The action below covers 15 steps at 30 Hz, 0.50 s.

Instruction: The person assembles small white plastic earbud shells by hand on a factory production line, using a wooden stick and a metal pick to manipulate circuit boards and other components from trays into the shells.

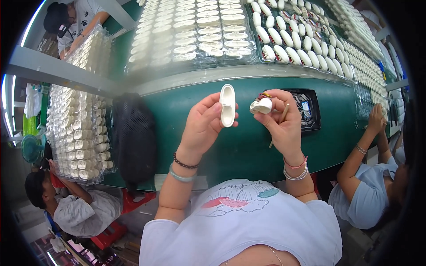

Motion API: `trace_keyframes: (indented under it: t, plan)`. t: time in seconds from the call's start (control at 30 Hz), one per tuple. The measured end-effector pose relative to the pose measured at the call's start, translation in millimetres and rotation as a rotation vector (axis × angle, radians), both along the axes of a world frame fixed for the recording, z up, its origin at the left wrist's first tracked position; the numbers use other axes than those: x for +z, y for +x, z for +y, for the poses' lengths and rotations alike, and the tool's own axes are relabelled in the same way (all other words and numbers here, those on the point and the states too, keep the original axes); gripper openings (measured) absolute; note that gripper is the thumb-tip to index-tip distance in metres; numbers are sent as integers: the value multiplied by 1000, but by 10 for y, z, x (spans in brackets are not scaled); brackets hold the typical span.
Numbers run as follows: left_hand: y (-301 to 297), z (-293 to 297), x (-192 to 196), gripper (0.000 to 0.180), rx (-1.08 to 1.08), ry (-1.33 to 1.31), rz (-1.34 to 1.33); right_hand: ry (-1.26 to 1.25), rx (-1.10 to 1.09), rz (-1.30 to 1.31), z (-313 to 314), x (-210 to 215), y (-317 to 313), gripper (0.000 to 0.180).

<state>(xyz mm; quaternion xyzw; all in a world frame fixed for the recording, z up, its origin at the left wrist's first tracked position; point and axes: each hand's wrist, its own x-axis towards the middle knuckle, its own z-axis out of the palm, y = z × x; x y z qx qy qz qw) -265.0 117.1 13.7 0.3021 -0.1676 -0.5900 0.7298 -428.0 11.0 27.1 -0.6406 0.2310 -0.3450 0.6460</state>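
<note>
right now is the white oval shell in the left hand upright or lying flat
Upright: the white oval shell stands on end, pinched by the left hand.

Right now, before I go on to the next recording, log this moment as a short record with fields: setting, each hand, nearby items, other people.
setting: green workbench
left hand: holds an oval white plastic shell upright
right hand: holds a small white part with coloured wires and a thin stick
nearby: clear trays of white shells, black tray of parts, black mesh bag
people: seated co-worker at the right
</note>
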Motion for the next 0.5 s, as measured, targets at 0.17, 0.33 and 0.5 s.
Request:
trace_keyframes:
  t: [0.17, 0.33, 0.5]
  plan:
    - [-91, 39, 135, 39, -34, -55, -138, 58, 85, -5, 93, 17, 24, 36]
    - [-64, 71, 129, 39, -16, -7, -285, 434, 342, -9, -57, 260, -36, 32]
    - [-69, 65, 99, 38, -35, -17, -346, 584, 350, -68, -127, 45, -64, 39]
